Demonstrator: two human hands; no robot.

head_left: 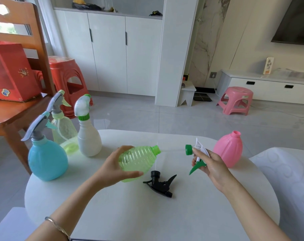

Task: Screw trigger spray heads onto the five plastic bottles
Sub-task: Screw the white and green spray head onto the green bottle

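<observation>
My left hand (pixel 113 168) grips a clear green ribbed bottle (pixel 139 161), tipped on its side above the white table (pixel 147 214), its open neck pointing right. My right hand (pixel 210 164) holds a white and green trigger spray head (pixel 195 154) a short way from that neck, its green collar facing the bottle. A thin clear tube runs from the collar toward the neck. A black spray head (pixel 160 184) lies on the table between my hands. A pink bottle (pixel 229 149) stands uncapped at the right. At the left stand a blue bottle (pixel 47 159), a pale yellow-green bottle (pixel 66 133) and a white bottle (pixel 88 136), each with a spray head on.
A wooden chair (pixel 13 108) with a red box (pixel 10 72) on its seat stands left of the table. Red stools (pixel 67 82) are stacked behind it, and a pink stool (pixel 236 100) sits on the floor at the far right. A white patterned seat (pixel 290 185) adjoins the table's right edge.
</observation>
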